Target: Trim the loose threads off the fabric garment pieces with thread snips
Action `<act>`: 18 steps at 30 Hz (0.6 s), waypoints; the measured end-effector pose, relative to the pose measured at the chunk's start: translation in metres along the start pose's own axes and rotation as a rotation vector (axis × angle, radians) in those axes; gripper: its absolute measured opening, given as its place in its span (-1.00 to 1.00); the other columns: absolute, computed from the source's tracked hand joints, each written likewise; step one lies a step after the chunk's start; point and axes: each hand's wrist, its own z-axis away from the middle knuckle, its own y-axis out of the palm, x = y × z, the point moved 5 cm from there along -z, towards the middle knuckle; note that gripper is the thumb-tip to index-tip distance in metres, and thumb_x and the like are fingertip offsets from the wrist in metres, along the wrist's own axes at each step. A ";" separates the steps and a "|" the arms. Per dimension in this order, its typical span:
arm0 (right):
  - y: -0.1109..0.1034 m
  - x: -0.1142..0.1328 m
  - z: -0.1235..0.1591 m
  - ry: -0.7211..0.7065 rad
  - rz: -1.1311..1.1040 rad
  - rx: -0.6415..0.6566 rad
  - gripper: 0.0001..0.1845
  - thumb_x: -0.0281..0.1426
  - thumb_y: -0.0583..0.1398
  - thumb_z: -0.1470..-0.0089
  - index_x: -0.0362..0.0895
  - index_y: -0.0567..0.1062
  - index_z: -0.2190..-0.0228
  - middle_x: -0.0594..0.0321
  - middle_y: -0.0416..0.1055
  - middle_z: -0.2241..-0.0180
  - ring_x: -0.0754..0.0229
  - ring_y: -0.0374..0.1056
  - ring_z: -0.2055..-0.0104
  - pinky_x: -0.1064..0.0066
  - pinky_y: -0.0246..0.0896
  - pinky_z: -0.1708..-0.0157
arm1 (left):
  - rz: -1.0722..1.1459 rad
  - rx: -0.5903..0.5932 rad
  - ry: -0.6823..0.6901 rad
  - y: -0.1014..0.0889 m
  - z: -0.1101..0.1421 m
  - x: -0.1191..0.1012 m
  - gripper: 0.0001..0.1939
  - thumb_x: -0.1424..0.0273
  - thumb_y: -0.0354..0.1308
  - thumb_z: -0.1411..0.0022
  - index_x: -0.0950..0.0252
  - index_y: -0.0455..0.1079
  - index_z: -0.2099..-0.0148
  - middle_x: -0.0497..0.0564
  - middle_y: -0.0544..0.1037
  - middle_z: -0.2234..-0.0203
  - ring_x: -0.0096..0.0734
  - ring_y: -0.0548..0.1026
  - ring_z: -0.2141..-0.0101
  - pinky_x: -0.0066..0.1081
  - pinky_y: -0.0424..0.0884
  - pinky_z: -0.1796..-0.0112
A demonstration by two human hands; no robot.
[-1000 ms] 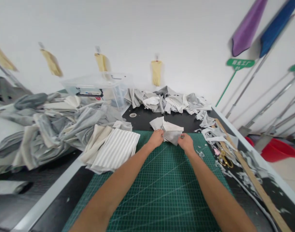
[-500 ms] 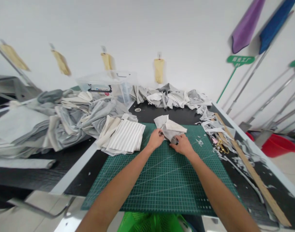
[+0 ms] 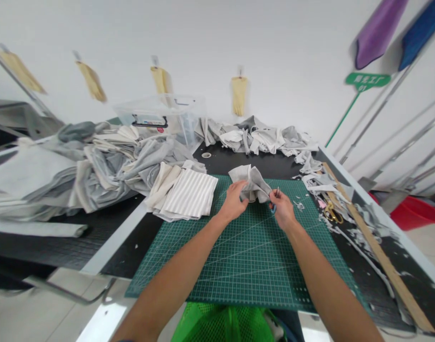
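Note:
A crumpled piece of grey cloth (image 3: 256,185) is raised in folds over the far part of the green cutting mat (image 3: 239,256). My left hand (image 3: 235,199) grips its left side, fingers over the fabric and thumb lower down. At the cloth's right corner is my right hand (image 3: 282,208), closed around small blue-handled scissors (image 3: 273,208); a blue loop and a bit of metal show, the rest is hidden by the fingers. Left of the cloth lies a stack of folded striped fabric (image 3: 192,192), partly on the mat.
Heaped grey and beige fabric (image 3: 110,166) covers the left side, before a clear plastic box (image 3: 160,114). Scraps (image 3: 263,140) line the back. To the right are gold-handled scissors (image 3: 332,213), a long wooden strip (image 3: 381,251) and cut-off strips. A tape roll (image 3: 206,155) lies behind.
The cloth has been turned and bunched upward. My right hand has shifted right, and the blue-handled scissors now show in it. My left hand has opened out somewhat along the cloth.

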 end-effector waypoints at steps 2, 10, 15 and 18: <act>0.006 0.003 0.004 0.017 -0.061 0.048 -0.56 -0.05 0.41 0.09 -0.06 0.36 0.49 0.40 0.23 0.50 0.32 0.11 0.51 0.43 0.04 0.52 | -0.115 0.022 0.023 0.003 0.000 -0.008 -0.48 0.50 0.28 -0.08 0.22 0.45 -0.13 0.16 0.46 -0.24 0.00 0.29 -0.30 0.03 0.15 -0.32; -0.009 0.011 0.009 0.087 -0.310 -0.203 -0.65 -0.22 0.43 0.20 -0.07 0.40 0.47 0.45 0.24 0.57 0.32 0.12 0.55 0.45 0.02 0.57 | 0.037 0.459 0.231 -0.002 0.013 -0.058 -0.76 0.55 0.17 0.10 0.23 0.14 0.57 0.08 0.62 0.27 -0.13 0.53 0.15 -0.12 0.37 -0.03; -0.014 0.012 0.006 0.068 -0.196 -0.185 -0.64 -0.10 0.40 0.13 -0.07 0.48 0.42 0.39 0.40 0.53 0.20 0.32 0.46 0.35 0.28 0.40 | 0.694 0.869 -0.080 0.012 0.033 -0.076 -0.77 0.27 0.08 -0.17 0.28 0.35 0.46 0.11 0.60 0.32 -0.23 0.55 0.31 -0.25 0.42 0.21; -0.024 0.025 0.006 -0.076 0.072 -0.129 -0.60 0.00 0.30 -0.01 -0.10 0.58 0.38 0.21 0.55 0.42 0.05 0.44 0.29 0.24 0.38 0.21 | 0.852 0.565 -0.331 0.009 0.022 -0.055 -0.82 0.27 0.09 -0.16 0.28 0.35 0.36 0.17 0.63 0.21 -0.21 0.59 0.36 -0.21 0.46 0.27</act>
